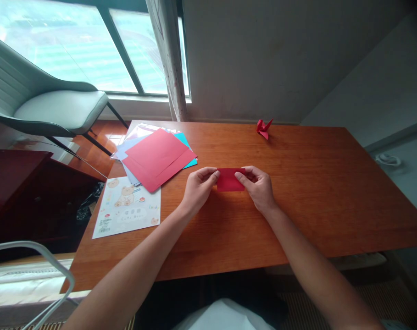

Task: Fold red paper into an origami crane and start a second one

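A small rectangle of red paper (228, 181) is held up just above the wooden table (308, 197). My left hand (200, 184) pinches its left edge between thumb and fingers. At the right edge, my right hand (259, 185) grips it with the thumb lying over the front. Whether the paper is folded in layers I cannot tell. Farther back on the table stands a red origami crane (264, 129).
Left of my hands lies a stack of red sheets (156, 156), with blue and pale sheets beneath. A white card with bear drawings (125, 206) lies nearer me. A grey chair (60, 107) stands by the window, beyond the table's left end.
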Available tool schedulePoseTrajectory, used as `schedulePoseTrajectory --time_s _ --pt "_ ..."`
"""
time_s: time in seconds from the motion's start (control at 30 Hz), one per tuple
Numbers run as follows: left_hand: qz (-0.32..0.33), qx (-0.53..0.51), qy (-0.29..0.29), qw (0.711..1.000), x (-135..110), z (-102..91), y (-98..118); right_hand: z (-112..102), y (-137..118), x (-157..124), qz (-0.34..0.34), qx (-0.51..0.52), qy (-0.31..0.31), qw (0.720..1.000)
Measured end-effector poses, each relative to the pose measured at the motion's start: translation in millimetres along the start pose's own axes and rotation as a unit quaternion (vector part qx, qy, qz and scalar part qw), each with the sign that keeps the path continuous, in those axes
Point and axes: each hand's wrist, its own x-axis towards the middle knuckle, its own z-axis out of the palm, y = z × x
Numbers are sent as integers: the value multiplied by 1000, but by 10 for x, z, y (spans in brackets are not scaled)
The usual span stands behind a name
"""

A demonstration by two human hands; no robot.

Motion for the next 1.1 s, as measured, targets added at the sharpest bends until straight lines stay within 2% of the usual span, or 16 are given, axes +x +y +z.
schedulePoseTrajectory --time_s 1.1 --pt "20 26 7 999 -10 -10 41 14 -107 -26 18 13 -15 1000"
